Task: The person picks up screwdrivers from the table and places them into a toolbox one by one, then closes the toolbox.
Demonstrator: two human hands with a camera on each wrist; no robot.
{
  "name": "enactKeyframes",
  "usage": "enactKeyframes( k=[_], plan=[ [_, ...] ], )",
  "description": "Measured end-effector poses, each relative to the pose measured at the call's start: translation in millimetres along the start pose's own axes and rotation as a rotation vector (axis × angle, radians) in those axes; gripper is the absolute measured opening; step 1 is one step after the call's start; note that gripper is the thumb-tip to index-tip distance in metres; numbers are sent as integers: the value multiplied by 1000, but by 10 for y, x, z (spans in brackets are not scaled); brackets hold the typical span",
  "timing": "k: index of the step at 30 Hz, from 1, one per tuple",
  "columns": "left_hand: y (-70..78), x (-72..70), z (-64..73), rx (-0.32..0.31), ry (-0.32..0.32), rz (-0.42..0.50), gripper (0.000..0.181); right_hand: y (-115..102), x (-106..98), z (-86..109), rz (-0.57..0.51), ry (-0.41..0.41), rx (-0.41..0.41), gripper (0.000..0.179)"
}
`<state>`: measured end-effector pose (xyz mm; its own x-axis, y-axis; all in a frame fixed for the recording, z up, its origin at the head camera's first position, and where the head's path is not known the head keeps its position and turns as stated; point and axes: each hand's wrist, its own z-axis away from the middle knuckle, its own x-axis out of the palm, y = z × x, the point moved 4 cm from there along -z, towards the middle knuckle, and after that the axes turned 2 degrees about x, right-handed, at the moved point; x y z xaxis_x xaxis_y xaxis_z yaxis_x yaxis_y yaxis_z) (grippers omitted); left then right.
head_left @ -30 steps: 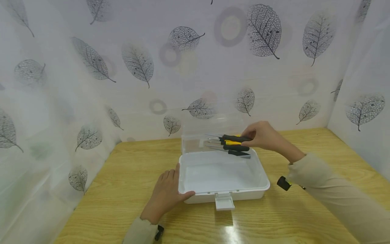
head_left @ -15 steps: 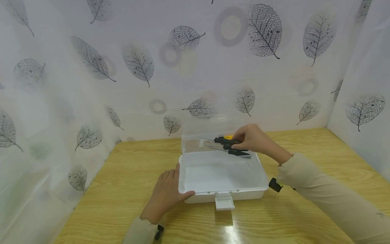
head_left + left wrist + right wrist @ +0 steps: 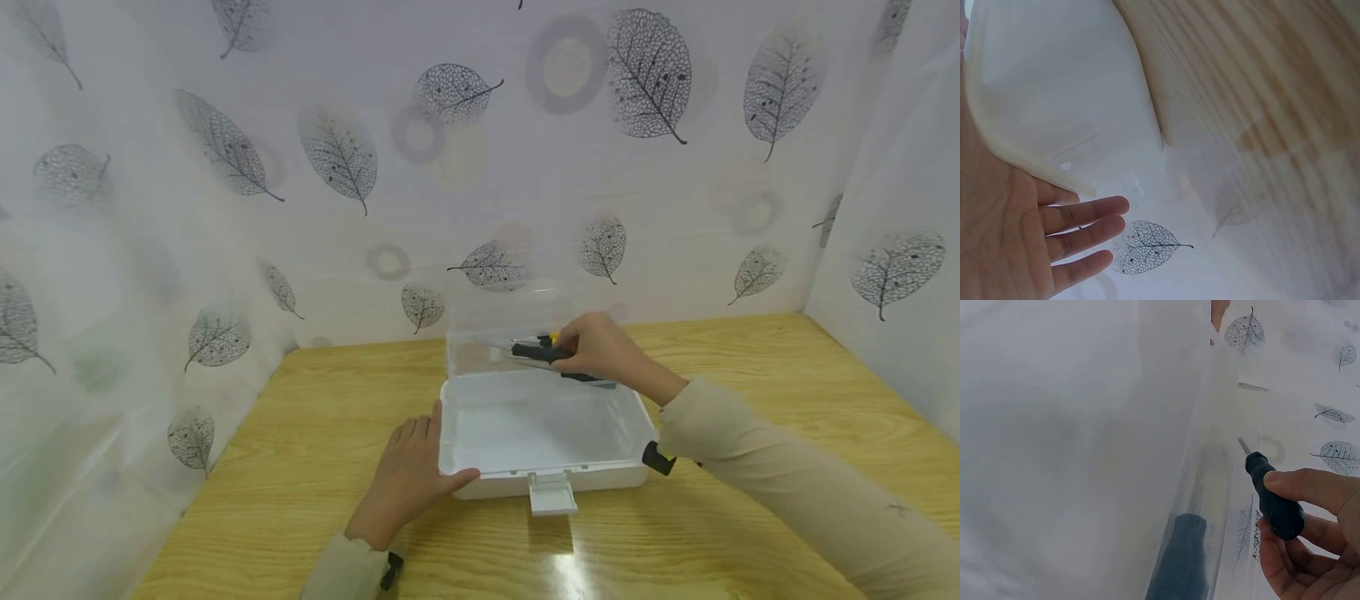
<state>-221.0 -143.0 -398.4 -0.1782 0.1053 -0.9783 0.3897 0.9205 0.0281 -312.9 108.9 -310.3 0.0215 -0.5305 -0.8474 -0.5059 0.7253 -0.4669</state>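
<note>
My right hand [image 3: 609,350] pinches a dark-handled screwdriver [image 3: 531,352] above the back edge of a white plastic box [image 3: 498,486]. In the right wrist view, thumb and fingers hold the screwdriver [image 3: 1277,503] by its handle, the short metal shaft pointing away. Beneath the hand, another dark handle [image 3: 582,378] lies near the box's back rim. A black-and-yellow handle [image 3: 550,340] shows behind, partly covered by the fingers. My left hand [image 3: 408,467] rests against the box's left side, thumb over the front corner. Its fingers look straight in the left wrist view.
The box's clear lid [image 3: 480,321] stands raised at its back. A latch [image 3: 552,498] hangs open at the front. The box sits on a wood-grain table [image 3: 300,467], with leaf-print curtain [image 3: 322,275] behind and at both sides.
My right hand has moved left and slightly down, carrying the dark-handled screwdriver left along the box's back. The left hand and the box stay in place.
</note>
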Motion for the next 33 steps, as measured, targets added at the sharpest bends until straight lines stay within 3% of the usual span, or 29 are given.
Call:
enactKeyframes(
  k=[7,33],
  plan=[
    [3,-1,-6,-4,-4,11,106,-80,90,-39,11,-4,-9,15],
    [-16,-5,-7,-4,-10,-10,105,-138,255,-139,69,-96,94,11]
  ],
)
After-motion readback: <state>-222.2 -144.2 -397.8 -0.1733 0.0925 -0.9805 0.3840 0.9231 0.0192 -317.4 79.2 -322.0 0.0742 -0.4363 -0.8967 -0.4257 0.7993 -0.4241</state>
